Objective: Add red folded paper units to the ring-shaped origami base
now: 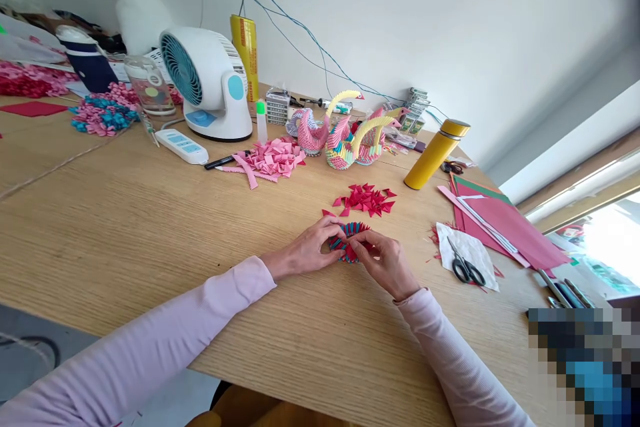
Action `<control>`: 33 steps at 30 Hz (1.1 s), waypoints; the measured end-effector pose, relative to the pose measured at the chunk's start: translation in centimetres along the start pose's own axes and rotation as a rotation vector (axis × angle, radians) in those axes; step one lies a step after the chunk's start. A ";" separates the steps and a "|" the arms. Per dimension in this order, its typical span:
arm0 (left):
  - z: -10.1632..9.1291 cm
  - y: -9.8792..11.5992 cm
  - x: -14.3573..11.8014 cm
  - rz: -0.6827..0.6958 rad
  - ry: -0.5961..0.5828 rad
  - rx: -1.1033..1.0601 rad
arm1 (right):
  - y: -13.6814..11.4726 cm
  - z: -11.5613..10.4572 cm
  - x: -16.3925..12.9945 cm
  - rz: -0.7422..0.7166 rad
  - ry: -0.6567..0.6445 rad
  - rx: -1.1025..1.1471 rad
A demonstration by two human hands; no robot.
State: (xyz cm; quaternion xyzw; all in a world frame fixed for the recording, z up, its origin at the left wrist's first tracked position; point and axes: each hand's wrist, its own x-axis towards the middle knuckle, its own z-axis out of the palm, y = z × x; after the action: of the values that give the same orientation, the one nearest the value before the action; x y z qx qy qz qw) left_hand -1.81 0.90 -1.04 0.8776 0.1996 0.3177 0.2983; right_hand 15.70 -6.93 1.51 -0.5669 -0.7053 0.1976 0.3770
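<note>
A small ring of folded paper pieces (356, 227), red and blue, sits low over the wooden table between my hands. My left hand (316, 247) is closed round its left side, thumb at the near edge and fingers at the far edge. From the right, my right hand (384, 258) pinches at the ring's inner edge; its fingertips partly cover the spot, and whether a loose piece is between them is hidden. Just beyond the ring lies a pile of red folded paper triangles (367, 199).
Pink paper pieces (277, 159) lie left of several paper swans (343, 143). A white fan (215, 80) stands at the back left. To the right are a yellow bottle (435, 155), scissors (466, 268) on a white tissue, and red paper sheets (520, 227).
</note>
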 end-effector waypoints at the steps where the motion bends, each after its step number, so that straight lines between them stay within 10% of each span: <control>1: -0.1 0.0 0.0 -0.003 -0.007 0.000 | 0.0 0.0 0.0 -0.008 -0.003 0.005; 33: -0.1 0.0 0.0 0.001 -0.036 0.057 | 0.8 -0.7 0.1 -0.215 -0.021 -0.110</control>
State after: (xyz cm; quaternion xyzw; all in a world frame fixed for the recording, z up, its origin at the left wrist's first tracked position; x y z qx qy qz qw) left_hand -1.83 0.91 -0.98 0.8914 0.2027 0.2962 0.2767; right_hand 16.72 -6.72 1.43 -0.5059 -0.7756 0.1230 0.3569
